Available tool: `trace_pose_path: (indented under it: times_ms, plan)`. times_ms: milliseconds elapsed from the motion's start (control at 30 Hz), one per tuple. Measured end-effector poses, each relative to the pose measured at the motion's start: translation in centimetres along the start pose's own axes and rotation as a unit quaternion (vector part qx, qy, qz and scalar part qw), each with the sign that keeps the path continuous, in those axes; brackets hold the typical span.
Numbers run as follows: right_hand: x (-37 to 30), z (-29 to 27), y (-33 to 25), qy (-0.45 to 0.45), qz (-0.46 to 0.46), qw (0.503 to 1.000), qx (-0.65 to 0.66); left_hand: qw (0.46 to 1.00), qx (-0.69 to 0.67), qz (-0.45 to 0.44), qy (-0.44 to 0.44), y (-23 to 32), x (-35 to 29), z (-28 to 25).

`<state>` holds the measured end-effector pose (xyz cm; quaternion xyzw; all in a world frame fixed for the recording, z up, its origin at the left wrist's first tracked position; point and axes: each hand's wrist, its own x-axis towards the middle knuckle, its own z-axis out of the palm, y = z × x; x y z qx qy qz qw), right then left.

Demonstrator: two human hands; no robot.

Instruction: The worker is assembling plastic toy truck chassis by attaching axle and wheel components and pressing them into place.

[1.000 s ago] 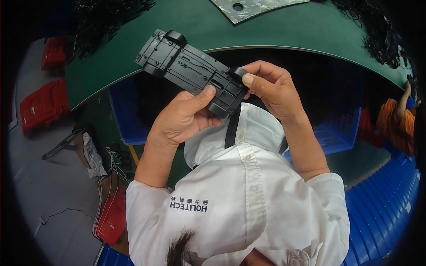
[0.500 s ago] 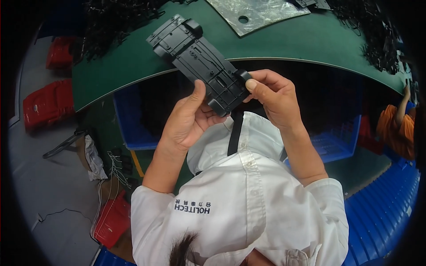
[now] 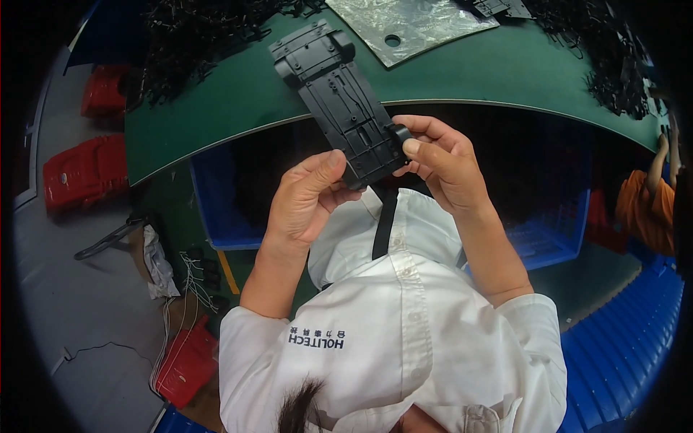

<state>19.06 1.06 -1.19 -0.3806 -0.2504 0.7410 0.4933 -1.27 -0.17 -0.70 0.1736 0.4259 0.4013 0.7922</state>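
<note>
A black plastic toy car chassis (image 3: 345, 101) is held up in both hands, just in front of the table's near edge. It is long and flat, with wheel-arch pieces at its corners, ribs and small screw posts on the face toward me. My left hand (image 3: 309, 191) grips its near left corner, thumb on top and fingers curled underneath. At the near right corner my right hand (image 3: 444, 159) pinches the rounded wheel arch between thumb and fingers. The far end tilts to the left, over the green table (image 3: 462, 79).
A metal plate (image 3: 426, 32) with a round hole lies on the table. Heaps of black plastic parts (image 3: 188, 43) are on both sides. Blue crates (image 3: 224, 209) stand below the edge. Red plastic pieces (image 3: 86, 173) are at the left. An orange-clad person (image 3: 642, 209) is at the far right.
The chassis has turned slightly clockwise, its far end swinging right and standing more upright. Both hands keep their hold on it. The whole view has shifted a little.
</note>
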Motion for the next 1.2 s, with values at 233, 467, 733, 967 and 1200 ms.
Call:
trace_pose_path:
  times_ms: [233, 467, 733, 967, 1200]
  plan:
    - [0.3, -0.5, -0.9, -0.073, 0.077, 0.994, 0.032, 1.0, 0.014, 0.01, 0.001, 0.9, 0.0, 0.5]
    - [1.0, 0.6, -2.0, -0.056, 0.056, 0.996, 0.033, 0.997, 0.043, 0.059, 0.001, 1.1, -0.1, 1.6]
    - [1.7, 0.8, -2.5, -0.053, 0.014, 0.998, -0.024, 0.995, 0.066, 0.075, -0.012, 1.4, -0.1, 1.7]
    - [2.5, 0.5, -3.6, -0.054, -0.03, 0.985, -0.159, 0.997, 0.054, 0.054, -0.019, 0.3, 0.1, 2.3]
    - [3.3, -1.4, -6.2, -0.136, 0.002, 0.963, -0.232, 0.987, 0.041, -0.017, -0.153, -0.4, -0.1, 1.4]
